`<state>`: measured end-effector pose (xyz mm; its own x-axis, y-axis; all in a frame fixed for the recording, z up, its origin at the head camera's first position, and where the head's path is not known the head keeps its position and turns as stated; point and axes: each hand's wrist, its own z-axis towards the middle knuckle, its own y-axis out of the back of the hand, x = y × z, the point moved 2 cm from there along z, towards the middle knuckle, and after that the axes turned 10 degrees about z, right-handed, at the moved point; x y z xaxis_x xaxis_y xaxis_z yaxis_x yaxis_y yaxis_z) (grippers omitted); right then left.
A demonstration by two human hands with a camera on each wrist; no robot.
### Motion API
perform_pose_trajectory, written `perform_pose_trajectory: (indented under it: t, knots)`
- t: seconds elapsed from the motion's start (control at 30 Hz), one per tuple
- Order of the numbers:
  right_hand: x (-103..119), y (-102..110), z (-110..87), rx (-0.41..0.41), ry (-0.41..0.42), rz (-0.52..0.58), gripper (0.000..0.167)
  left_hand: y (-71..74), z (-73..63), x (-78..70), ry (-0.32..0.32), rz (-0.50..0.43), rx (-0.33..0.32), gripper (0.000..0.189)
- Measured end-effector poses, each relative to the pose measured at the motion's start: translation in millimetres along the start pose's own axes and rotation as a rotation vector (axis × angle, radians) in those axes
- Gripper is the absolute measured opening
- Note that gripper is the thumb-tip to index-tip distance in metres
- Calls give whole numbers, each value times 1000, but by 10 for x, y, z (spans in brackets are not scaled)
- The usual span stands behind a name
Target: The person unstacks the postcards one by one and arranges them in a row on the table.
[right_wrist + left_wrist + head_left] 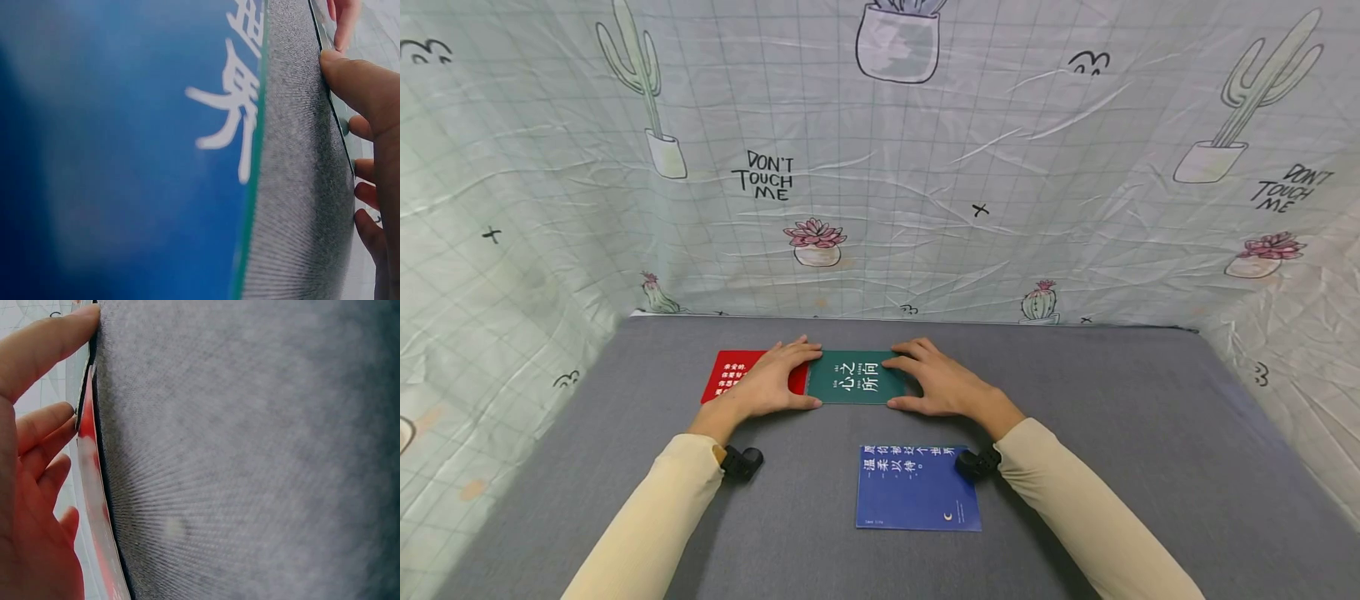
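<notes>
A thin green notebook with white characters lies across the far part of the table, between the two hands. My left hand holds its left end, thumb at the near edge and fingers at the far edge. Under that hand lies a red notebook, partly covered and meeting the green one's left side. At the right end, my right hand grips the green notebook, thumb at the near corner and fingertips on the cover and far edge. In the right wrist view the thumb presses the notebook's edge.
Nearer on the grey table lies a blue notebook with white writing, its upper right corner under the right wrist camera. A pale cloth with printed cacti hangs behind the table and along both sides.
</notes>
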<state>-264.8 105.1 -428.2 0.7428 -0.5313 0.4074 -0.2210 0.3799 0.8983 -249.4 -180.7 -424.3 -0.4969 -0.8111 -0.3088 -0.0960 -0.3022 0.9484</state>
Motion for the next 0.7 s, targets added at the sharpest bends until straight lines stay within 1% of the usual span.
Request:
perform_pose_trajectory:
  t: [0.37,0.7]
  knots:
    - [7,6,3,7,-24,23,64,-2,-22,7,-2,3,-4,79]
    - [14,9,-1,16,-35,42,65,-1,-23,2,4,18,9,80]
